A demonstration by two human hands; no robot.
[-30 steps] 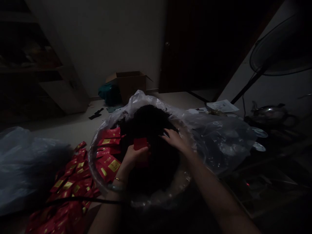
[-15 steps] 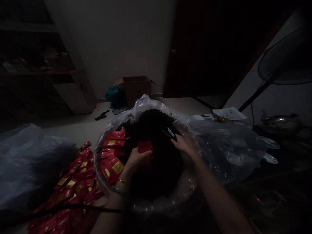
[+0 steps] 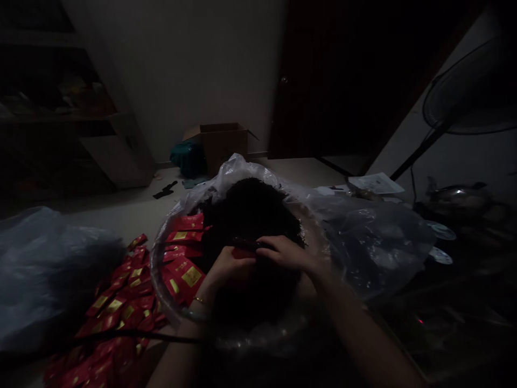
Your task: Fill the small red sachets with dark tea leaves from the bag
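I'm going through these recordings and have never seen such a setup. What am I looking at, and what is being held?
No robot here: these are a person's bare hands, seen by one head-worn camera looking forward and down. The left hand holds a red packet. The right hand is close beside it; it's too dark to tell what its fingers hold. Below is a round, plastic-lined container of dark loose material, with red-and-gold pouches at its left. More pouches lie heaped outside.

Two hands (image 3: 283, 252), one dark heap (image 3: 256, 207), red packets (image 3: 190, 276) beyond counting, one cardboard box (image 3: 225, 145), one fan (image 3: 470, 89)
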